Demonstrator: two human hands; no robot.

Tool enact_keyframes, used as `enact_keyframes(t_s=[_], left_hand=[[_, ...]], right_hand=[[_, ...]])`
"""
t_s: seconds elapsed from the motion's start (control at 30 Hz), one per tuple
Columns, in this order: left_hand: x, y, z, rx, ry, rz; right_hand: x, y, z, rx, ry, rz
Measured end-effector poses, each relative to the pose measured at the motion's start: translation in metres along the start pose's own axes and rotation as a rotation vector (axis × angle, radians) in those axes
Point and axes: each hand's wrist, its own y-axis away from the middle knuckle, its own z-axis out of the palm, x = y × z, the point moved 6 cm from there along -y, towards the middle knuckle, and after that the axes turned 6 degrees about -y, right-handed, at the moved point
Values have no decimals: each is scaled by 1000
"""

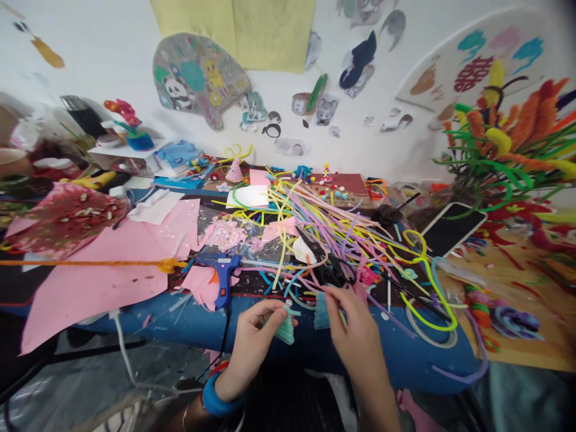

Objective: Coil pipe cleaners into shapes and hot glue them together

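Between the thumb and fingers of my left hand (256, 333) is a small light-teal ribbed piece (285, 329), which looks made of fuzzy pipe cleaners laid side by side. A second teal ribbed piece (321, 312) is pinched in my right hand (353, 321), a short gap away from the first. Both hands are held over the front edge of the blue-covered table (202, 321). Just beyond my right hand lie black-handled scissors (335, 270). A large heap of pastel pipe cleaners (315, 210) spreads behind the hands.
A blue glue gun (226, 279) lies left of my hands, its cord hanging off the edge. Pink sheets (103, 276) cover the left side. At right are a phone-like black slab (452, 228), a wooden board (495, 336) and a bunch of pipe-cleaner flowers (517, 132).
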Motion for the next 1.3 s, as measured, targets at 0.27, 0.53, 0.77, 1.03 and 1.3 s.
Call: enact_keyframes(t_s=[0.27, 0.53, 0.77, 1.03, 1.3], left_hand=[[20, -17, 2, 67, -88, 250], [34, -44, 17, 35, -98, 251], [35, -63, 47, -164, 4, 67], [33, -67, 41, -125, 31, 49], [53, -57, 26, 17, 38, 239]], right_hand=[[47, -41, -1, -115, 691, -3], [33, -56, 8, -196, 800, -57], [22, -82, -19, -200, 878, -127], [40, -91, -113, -55, 1062, -95], [89, -20, -124, -91, 168, 108]])
